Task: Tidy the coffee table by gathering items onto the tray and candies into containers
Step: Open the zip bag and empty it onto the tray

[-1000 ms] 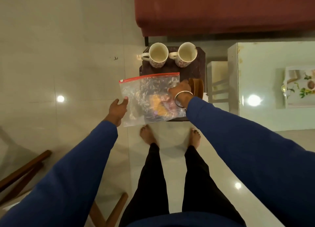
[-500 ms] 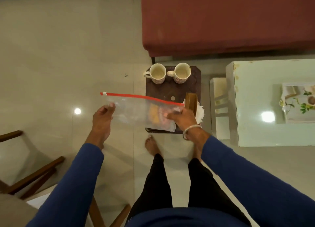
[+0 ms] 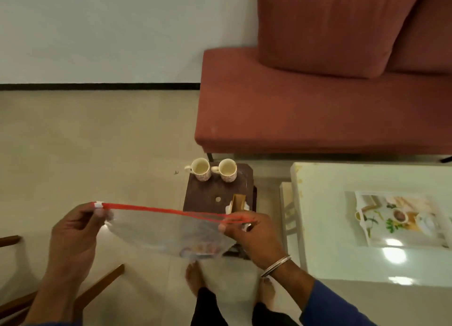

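A clear zip bag point(image 3: 166, 230) with a red seal strip hangs stretched between my two hands, with wrapped candies bunched in its lower right corner. My left hand point(image 3: 75, 230) pinches the left end of the strip by its white slider. My right hand point(image 3: 249, 230), with a bangle on the wrist, pinches the strip's right end. Behind the bag a small dark wooden stool point(image 3: 217, 191) carries two cream mugs point(image 3: 201, 169) point(image 3: 227, 170), a brown holder with white napkins point(image 3: 238, 202) and a small round pale thing point(image 3: 218, 199). A floral tray point(image 3: 401, 218) lies on the white table point(image 3: 342, 228) at right.
A red sofa point(image 3: 305, 110) with cushions stands behind the stool. Wooden chair parts point(image 3: 97, 291) jut in at lower left. My bare feet point(image 3: 193, 276) stand on the glossy tile floor just before the stool.
The view has tilted up, showing wall and sofa. Both hands have raised the bag off the stool and pulled its red strip taut, with the left hand now at the slider end.
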